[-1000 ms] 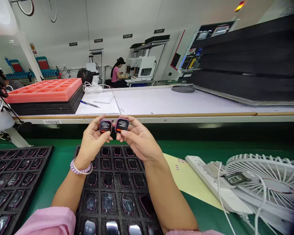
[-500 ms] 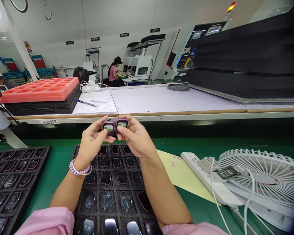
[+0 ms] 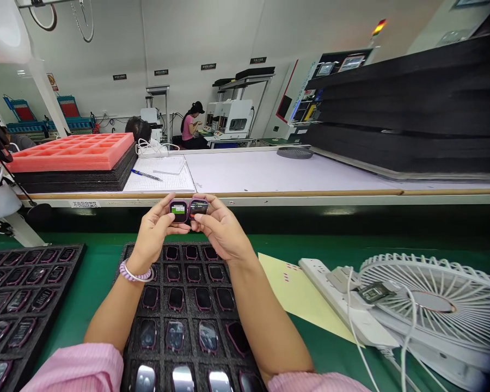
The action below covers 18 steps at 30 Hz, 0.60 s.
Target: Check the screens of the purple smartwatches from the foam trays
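My left hand [image 3: 154,231] pinches a purple-framed smartwatch body [image 3: 178,211] between thumb and fingers; its screen is lit with a green and white pattern. Beside it, my right hand [image 3: 222,227] grips a second smartwatch body [image 3: 198,208] of the same kind, its screen mostly dark with a small orange-red spot near the thumb. The two watches are held side by side, edges touching or nearly so. Below my hands lies a black foam tray [image 3: 190,314] with rows of purple-framed watch bodies in its compartments, partly hidden by my forearms.
Another filled foam tray [image 3: 71,288] lies at left. To the right are yellow paper [image 3: 288,288], a white power strip [image 3: 343,305] and a white fan [image 3: 436,310] with cables. A shelf [image 3: 237,179] holds red foam trays [image 3: 73,152], a pen [image 3: 146,175] and a black stack [image 3: 408,109].
The right watch's screen has gone from green and white to mostly dark with an orange-red spot. Both hands still hold the watches; the camera view has shifted slightly.
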### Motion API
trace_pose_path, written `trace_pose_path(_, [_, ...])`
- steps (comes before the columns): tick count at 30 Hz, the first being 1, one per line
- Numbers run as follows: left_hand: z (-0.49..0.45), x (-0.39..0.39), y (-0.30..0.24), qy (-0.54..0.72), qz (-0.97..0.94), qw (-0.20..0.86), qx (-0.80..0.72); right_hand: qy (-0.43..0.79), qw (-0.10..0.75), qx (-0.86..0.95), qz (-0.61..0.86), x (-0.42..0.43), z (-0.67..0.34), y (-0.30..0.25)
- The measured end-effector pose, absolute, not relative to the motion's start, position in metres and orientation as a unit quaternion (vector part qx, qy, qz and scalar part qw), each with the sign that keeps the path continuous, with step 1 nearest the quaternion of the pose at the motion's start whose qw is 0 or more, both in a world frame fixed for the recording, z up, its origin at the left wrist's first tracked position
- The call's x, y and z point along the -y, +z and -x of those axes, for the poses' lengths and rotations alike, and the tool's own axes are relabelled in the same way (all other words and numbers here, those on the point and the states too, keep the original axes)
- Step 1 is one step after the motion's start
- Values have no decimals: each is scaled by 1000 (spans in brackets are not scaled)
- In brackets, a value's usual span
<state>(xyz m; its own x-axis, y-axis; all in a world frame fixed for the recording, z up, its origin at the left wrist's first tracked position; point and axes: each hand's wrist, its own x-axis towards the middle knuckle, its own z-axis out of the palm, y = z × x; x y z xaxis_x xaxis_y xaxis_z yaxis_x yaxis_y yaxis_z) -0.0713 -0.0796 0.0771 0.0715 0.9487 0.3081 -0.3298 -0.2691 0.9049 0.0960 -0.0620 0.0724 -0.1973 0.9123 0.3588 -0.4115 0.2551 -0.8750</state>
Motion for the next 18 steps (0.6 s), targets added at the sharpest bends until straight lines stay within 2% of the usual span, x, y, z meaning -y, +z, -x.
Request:
trace_pose_path(6, [75, 67, 75, 603, -461, 577, -302, 608, 584, 491, 219, 49, -94, 67])
trace_pose_path(18, [76, 73, 83, 636, -477, 536, -284, 603, 573, 515, 208, 53, -98, 73])
